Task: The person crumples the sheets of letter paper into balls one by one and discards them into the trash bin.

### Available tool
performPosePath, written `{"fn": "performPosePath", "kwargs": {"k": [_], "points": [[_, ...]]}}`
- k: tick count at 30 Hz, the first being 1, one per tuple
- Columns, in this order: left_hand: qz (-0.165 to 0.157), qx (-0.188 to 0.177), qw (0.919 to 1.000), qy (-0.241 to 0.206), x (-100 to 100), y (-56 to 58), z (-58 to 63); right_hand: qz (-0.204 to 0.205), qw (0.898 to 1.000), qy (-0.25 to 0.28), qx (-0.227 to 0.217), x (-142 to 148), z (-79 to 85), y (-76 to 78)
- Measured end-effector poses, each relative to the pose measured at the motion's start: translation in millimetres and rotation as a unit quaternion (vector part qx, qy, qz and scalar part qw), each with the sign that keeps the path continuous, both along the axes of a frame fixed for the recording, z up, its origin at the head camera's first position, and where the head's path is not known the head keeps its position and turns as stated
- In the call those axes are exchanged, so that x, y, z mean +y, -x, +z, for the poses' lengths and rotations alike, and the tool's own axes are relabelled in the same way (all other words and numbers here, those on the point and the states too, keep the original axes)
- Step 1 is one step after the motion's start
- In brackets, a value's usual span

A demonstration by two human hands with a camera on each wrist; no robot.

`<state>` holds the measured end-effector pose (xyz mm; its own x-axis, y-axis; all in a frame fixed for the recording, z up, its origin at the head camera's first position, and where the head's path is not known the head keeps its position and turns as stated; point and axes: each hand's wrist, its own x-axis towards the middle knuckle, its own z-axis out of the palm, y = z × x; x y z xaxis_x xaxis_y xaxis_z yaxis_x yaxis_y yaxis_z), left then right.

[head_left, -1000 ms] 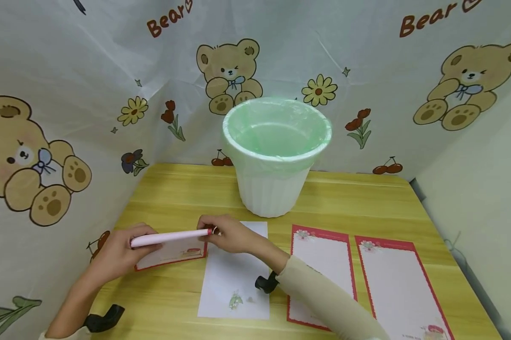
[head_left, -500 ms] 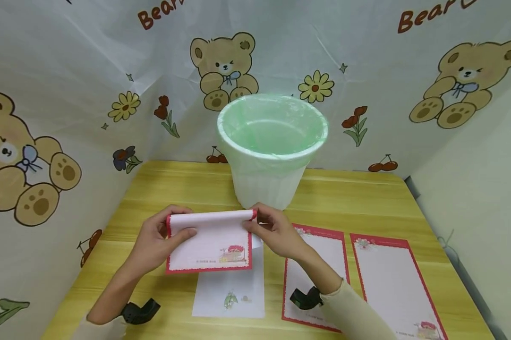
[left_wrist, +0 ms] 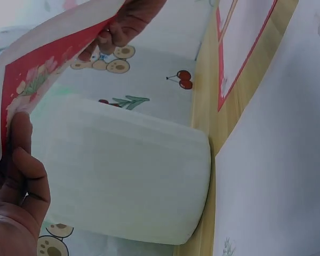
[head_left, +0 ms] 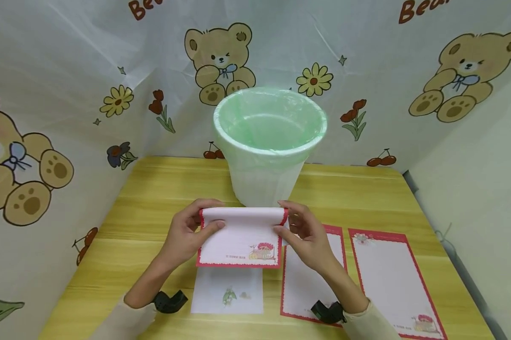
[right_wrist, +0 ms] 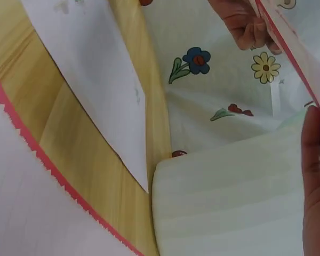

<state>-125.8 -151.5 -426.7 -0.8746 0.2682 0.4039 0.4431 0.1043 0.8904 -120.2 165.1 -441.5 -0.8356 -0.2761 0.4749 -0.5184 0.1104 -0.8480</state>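
Observation:
A red-bordered sheet of letter paper (head_left: 238, 241), its top curled over, is held up above the table in both hands. My left hand (head_left: 191, 238) pinches its left side, thumb on the front face and fingers behind. On the right side, my right hand (head_left: 308, 236) grips the edge between thumb and fingers. From the left wrist view, the red header with printed flowers shows on the paper (left_wrist: 40, 69). Beneath the held sheet lies a white sheet (head_left: 215, 295) with a small green plant print, its upper part hidden.
Behind the hands stands a white bin (head_left: 261, 184) lined with a green bag (head_left: 272, 127). Two more red-bordered sheets lie to the right, one (head_left: 306, 288) partly under my right forearm, the other (head_left: 397, 278) farther right. A bear-print cloth (head_left: 281, 47) hangs behind the table (head_left: 170, 179).
Both hands have moved right with the paper, from the table's left side to in front of the bin. The sheet has turned so its printed lower face shows, and my right hand has shifted its hold.

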Motion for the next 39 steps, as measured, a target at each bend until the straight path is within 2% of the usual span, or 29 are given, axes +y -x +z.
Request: {"fn": "performPosePath", "kwargs": {"k": [4, 7, 11, 19, 25, 31, 39], "points": [[0.000, 0.008, 0.9997, -0.021, 5.9, -2.1, -0.6, -0.017, 0.999, -0.005, 0.041, 5.6, 1.0, -5.3], [0.001, 0.015, 0.9996, -0.026, 8.9, -4.2, -0.3, -0.015, 0.998, -0.011, 0.054, 9.3, 2.0, -7.9], [0.013, 0.033, 0.9990, -0.028, 12.8, -6.9, -1.7, -0.018, 0.999, -0.011, 0.047, 11.5, 1.4, -9.6], [0.031, 0.065, 0.9958, -0.056, 21.2, -5.6, -9.6, -0.073, 0.997, 0.015, 0.031, 13.9, -0.2, -9.1], [0.034, 0.075, 0.9940, -0.073, 23.4, -3.7, -13.4, -0.068, 0.997, 0.025, 0.039, 16.3, -0.8, -9.5], [0.023, 0.091, 0.9920, -0.084, 28.0, -1.6, -13.2, -0.079, 0.996, 0.017, 0.049, 19.0, -0.5, -10.0], [0.022, 0.126, 0.9898, -0.063, 34.4, 0.0, -15.5, -0.068, 0.996, 0.017, 0.062, 16.4, 2.8, -11.2]]}}
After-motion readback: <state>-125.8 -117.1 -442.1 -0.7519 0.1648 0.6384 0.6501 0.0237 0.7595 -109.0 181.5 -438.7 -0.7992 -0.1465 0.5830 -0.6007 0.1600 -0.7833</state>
